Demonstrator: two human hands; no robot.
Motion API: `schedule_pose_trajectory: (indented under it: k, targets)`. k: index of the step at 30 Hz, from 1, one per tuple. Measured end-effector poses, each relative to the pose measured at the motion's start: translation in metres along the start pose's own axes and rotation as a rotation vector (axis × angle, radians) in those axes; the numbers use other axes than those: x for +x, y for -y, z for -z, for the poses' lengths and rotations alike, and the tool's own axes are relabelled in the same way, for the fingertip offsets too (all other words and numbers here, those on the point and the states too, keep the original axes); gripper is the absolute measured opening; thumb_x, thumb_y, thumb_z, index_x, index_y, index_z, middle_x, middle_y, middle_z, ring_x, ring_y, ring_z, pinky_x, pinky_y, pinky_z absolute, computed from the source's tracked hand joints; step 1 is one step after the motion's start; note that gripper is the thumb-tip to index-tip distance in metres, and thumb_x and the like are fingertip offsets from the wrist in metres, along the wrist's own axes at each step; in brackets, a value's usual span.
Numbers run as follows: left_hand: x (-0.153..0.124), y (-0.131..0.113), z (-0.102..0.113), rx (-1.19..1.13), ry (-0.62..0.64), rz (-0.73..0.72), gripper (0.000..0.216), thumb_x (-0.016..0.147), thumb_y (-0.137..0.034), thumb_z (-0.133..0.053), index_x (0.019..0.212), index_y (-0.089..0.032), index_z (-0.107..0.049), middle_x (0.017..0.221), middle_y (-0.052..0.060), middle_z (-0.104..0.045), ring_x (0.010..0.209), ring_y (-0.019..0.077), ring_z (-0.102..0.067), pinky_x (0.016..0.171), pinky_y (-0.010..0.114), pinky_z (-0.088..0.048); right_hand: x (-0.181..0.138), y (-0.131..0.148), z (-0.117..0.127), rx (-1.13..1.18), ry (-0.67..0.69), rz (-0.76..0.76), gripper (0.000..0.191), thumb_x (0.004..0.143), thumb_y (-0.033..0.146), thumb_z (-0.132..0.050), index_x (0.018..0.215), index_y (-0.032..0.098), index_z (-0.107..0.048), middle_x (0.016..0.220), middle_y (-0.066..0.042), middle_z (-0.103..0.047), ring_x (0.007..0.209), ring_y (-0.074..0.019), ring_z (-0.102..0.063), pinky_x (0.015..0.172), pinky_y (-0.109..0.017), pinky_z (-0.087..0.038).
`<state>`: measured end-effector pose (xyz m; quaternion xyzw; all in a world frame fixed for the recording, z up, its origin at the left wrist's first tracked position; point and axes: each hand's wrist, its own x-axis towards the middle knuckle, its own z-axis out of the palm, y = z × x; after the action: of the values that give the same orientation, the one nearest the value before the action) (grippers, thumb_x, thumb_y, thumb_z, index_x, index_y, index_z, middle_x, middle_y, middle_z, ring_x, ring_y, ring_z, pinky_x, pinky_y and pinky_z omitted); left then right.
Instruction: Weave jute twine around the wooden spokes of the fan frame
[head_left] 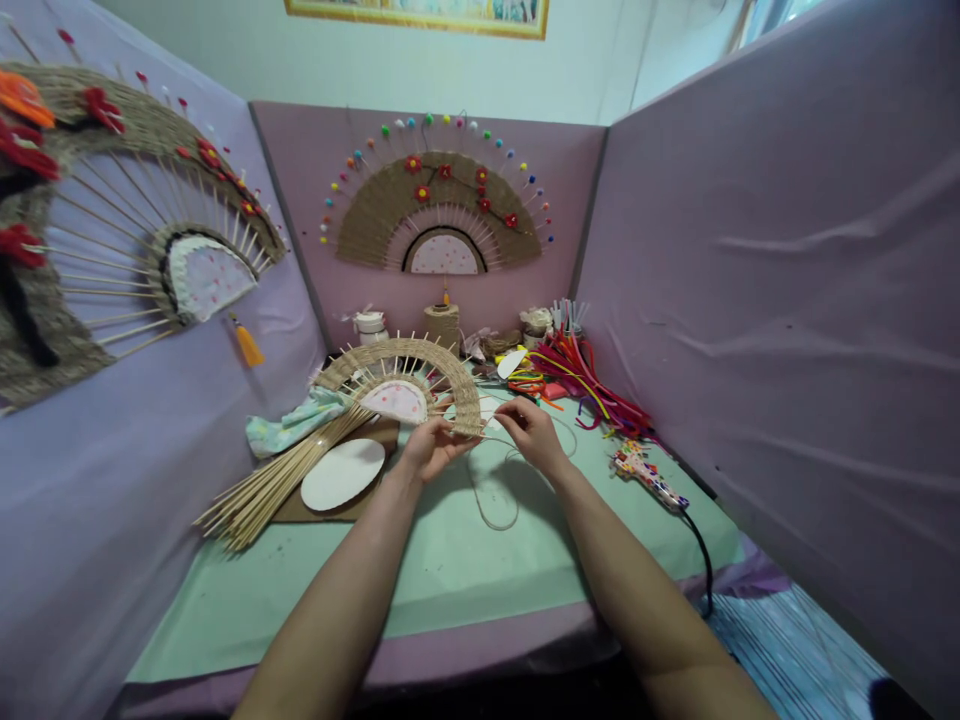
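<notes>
A small half-round fan (409,355) of thin sticks and woven twine is held up over the table, tilted toward me. Its white centre piece (397,401) carries pinkish dots. My left hand (436,450) grips the fan's lower right end, thumb on the front and fingers beneath. Just to the right, my right hand (531,432) pinches a length of twine (499,525), which runs to the fan's end and drops in a loose loop onto the table. The fingertips of the two hands are a short way apart.
At left lie a bundle of sticks (262,490), a white oval card (343,474) and a patterned cloth (289,428). A twine spool (442,328) stands behind. Pipe cleaners (589,385) and a corded glue gun (649,477) lie at right. Finished fans (360,225) hang on the partitions.
</notes>
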<state>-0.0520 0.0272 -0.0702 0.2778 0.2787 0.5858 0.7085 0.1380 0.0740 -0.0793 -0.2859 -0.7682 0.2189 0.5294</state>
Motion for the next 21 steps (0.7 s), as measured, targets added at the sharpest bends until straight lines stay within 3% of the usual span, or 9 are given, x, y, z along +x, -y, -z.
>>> schedule_pose_trajectory:
  k: [7, 13, 21]
  targets:
    - [-0.0027, -0.0005, 0.0034, 0.026, 0.152, 0.092, 0.071, 0.068, -0.003, -0.043, 0.138, -0.009, -0.034, 0.097, 0.015, -0.071, 0.094, 0.0266, -0.067, 0.091, 0.044, -0.046, 0.0015, -0.0031, -0.0032, 0.085, 0.052, -0.159, 0.021, 0.079, 0.036, -0.058, 0.075, 0.016, -0.064, 0.074, -0.004, -0.066, 0.066, -0.0146, -0.055, 0.063, -0.026, -0.044]
    - [-0.0009, 0.0003, 0.0052, 0.022, 0.193, 0.127, 0.068, 0.068, -0.003, -0.042, 0.136, -0.008, -0.037, 0.105, 0.017, -0.069, 0.1, 0.0279, -0.065, 0.092, 0.045, -0.045, 0.0005, 0.0002, -0.003, 0.071, -0.002, -0.177, 0.021, 0.078, 0.036, -0.059, 0.073, 0.016, -0.063, 0.068, -0.003, -0.064, 0.06, -0.0132, -0.052, 0.059, -0.025, -0.042]
    - [-0.0044, -0.0014, 0.0002, 0.045, 0.202, 0.113, 0.079, 0.065, -0.001, -0.04, 0.142, -0.011, -0.024, 0.106, 0.017, -0.068, 0.105, 0.0294, -0.062, 0.092, 0.048, -0.044, -0.0024, -0.0073, -0.0025, -0.104, -0.073, -0.096, 0.031, 0.077, 0.045, -0.063, 0.064, 0.017, -0.059, 0.058, 0.0, -0.056, 0.052, -0.0109, -0.045, 0.052, -0.024, -0.037]
